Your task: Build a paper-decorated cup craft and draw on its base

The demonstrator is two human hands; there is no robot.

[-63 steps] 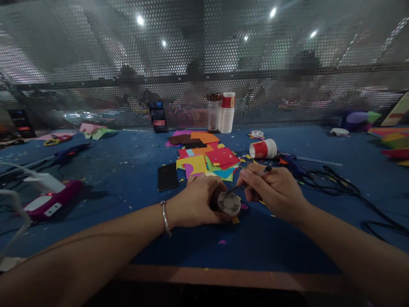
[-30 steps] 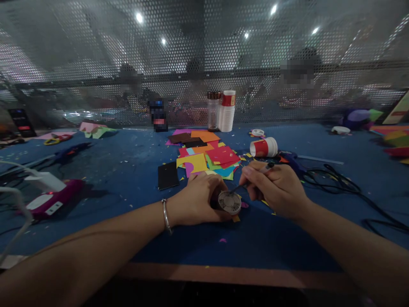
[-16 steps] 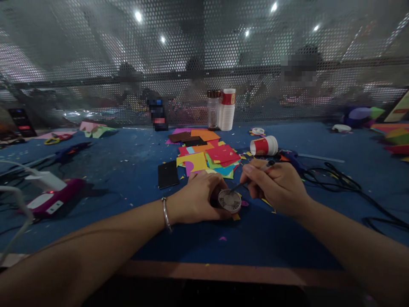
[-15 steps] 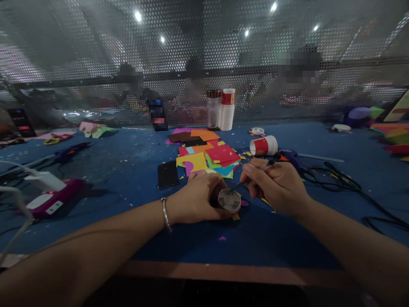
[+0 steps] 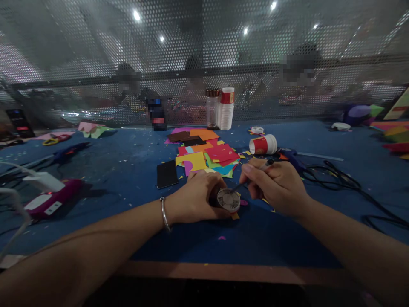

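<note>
My left hand (image 5: 203,194) is wrapped round what looks like an upturned paper cup (image 5: 228,200). Its round, pale end faces up, marked with dark strokes around the edge, and a bit of reddish side shows below. Most of the cup's body is hidden by the fingers. From the right, my right hand (image 5: 271,183) grips a dark pen (image 5: 267,164) in a writing hold, tilted down to the left. The pen's tip meets the upper right part of the marked round end. Scraps of coloured paper lie on the table close around the cup.
Ahead lies a pile of coloured paper (image 5: 204,155), with a black card (image 5: 167,174) beside it. A paper cup (image 5: 263,145) rests on its side near a glue gun (image 5: 292,158) and its cable. Behind stand a bottle (image 5: 212,110) and stacked cups (image 5: 226,113). A purple power strip (image 5: 53,198) is left.
The view has shifted very slightly. Both hands keep their holds on the cup and the pen, and the pen's tip stays on the round end.
</note>
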